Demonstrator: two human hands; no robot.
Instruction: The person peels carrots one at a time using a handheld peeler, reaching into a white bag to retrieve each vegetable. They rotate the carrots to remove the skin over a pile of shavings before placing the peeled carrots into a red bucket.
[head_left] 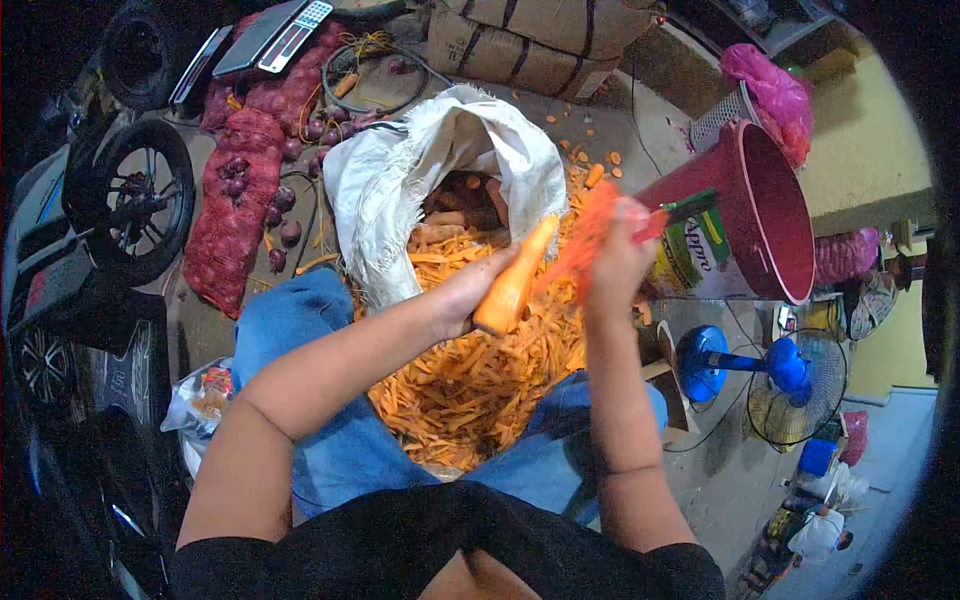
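A peeled carrot [508,290] is held in my left hand [476,290], its narrow end pointing up and to the right. Beside it on the right, my right hand [622,262] is closed round a red tool [650,226], blurred by motion, with an orange-red smear between it and the carrot. Below both hands, a large heap of orange peelings [450,385] lies between the legs in blue jeans. Behind the heap an open white sack [370,200] holds carrots [445,218] at its mouth.
Red net bags of onions [235,215] lie at the left, near a wheel [145,200]. A red bucket [735,215] lies tipped at the right, above a blue fan [745,363]. Brown sacks [530,45] lie at the back. A person [818,535] is far off at lower right.
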